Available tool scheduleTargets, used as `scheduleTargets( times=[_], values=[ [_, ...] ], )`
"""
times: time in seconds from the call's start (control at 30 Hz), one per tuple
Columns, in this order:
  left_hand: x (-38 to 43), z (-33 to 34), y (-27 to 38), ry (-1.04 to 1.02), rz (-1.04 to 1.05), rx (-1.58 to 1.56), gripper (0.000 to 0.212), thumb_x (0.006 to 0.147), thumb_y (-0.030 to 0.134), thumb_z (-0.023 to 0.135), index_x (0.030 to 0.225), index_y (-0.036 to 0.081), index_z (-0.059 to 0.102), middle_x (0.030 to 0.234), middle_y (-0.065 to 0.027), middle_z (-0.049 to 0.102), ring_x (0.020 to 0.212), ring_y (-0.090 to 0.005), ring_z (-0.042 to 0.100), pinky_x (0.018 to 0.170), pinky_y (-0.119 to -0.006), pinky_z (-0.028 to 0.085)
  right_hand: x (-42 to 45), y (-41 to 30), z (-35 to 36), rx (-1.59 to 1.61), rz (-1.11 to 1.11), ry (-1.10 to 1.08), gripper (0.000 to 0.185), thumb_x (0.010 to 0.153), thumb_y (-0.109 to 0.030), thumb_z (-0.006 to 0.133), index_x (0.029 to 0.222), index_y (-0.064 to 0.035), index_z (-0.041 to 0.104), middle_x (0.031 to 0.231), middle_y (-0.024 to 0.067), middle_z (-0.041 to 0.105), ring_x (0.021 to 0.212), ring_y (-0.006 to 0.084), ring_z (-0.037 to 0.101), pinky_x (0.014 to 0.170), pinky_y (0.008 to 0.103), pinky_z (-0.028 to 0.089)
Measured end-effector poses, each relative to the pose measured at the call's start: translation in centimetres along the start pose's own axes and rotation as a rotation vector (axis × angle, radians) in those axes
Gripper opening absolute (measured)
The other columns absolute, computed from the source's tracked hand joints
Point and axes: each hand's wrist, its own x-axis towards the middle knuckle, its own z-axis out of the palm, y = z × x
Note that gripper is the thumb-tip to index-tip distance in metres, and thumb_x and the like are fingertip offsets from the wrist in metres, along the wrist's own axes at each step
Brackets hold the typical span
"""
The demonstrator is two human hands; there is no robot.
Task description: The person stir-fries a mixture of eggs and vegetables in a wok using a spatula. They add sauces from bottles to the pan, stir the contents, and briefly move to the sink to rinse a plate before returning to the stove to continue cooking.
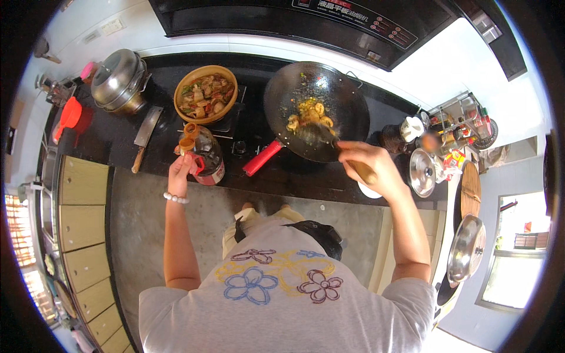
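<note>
My left hand (pixel 183 167) grips the red handle of a large plastic bottle (pixel 206 148) of dark liquid, its neck uncapped. An orange-brown cap seems to be held by the fingers beside the neck. My right hand (pixel 364 165) is closed around the wooden handle of a spatula (pixel 324 136), whose blurred blade is in the black wok (pixel 346 101). Yellowish food pieces (pixel 311 114) lie in the wok. Its red handle (pixel 262 158) points down-left, untouched. Between the bottle and the back wall stands a yellow-brown bowl (pixel 177 99) of cooked food.
A cleaver (pixel 148 128) lies left of the bowl, near a lidded steel pot (pixel 117 75) and a red ladle (pixel 70 114). A white dish (pixel 369 190) is partly under my right hand. Farther right are a pot lid (pixel 422 172) and a rack (pixel 459 110) with bottles. The range hood (pixel 273 20) overhangs the back.
</note>
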Motion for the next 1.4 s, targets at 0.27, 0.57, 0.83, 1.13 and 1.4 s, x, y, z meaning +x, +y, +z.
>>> scheduleTargets(
  times=[0.27,0.57,0.83,1.13,1.4],
  values=[
    [-0.9,-0.4,0.2,0.009,0.008,-0.001,0.035,0.102,0.029,0.045,0.075,0.007,0.048,0.065,0.0004,0.044,0.063,-0.0104,0.041,0.062,-0.025,0.035,0.1,7.8,-2.4,0.006,0.54,0.552,0.017,0.08,-0.013,0.071,0.094,-0.0033,0.072,0.083,0.0101,0.072,0.079,0.0164,0.071,0.074,0.0282,0.056],
    [-0.4,0.0,0.2,0.004,-0.023,-0.021,0.035,0.102,0.03,0.044,0.077,0.006,0.048,0.067,0.0,0.044,0.064,-0.0109,0.041,0.063,-0.026,0.035,-1.0,19.9,5.2,0.949,0.556,1.03,0.021,0.087,-0.008,0.066,0.095,0.0111,0.06,0.098,0.0203,0.063,0.08,0.0274,0.068,0.069,0.0323,0.061],
    [-0.5,-0.4,-0.2,-0.012,0.007,-0.009,0.036,0.102,0.03,0.044,0.074,0.007,0.047,0.067,0.0003,0.044,0.064,-0.0106,0.041,0.063,-0.025,0.035,-1.4,9.5,-0.7,0.525,0.202,0.459,0.013,0.085,0.001,0.064,0.098,0.001,0.068,0.111,0.0146,0.067,0.096,0.0173,0.065,0.086,0.0296,0.053],
    [-0.7,-0.3,0.0,-0.008,-0.001,-0.037,0.033,0.101,0.029,0.046,0.078,0.006,0.049,0.067,0.0004,0.045,0.064,-0.0108,0.041,0.063,-0.025,0.035,-0.5,12.6,-6.4,0.399,0.74,0.7,0.023,0.082,-0.011,0.064,0.085,0.012,0.062,0.079,0.0168,0.066,0.063,0.0236,0.068,0.052,0.028,0.06],
    [0.0,-0.6,-0.5,-0.01,-0.02,0.002,0.032,0.1,0.031,0.048,0.083,0.004,0.053,0.068,-0.0001,0.048,0.063,-0.0114,0.043,0.061,-0.026,0.036,-1.0,16.7,7.1,1.121,0.635,0.933,0.027,0.088,-0.01,0.064,0.103,0.0111,0.058,0.102,0.0227,0.062,0.084,0.0297,0.067,0.076,0.033,0.061]
  ],
)
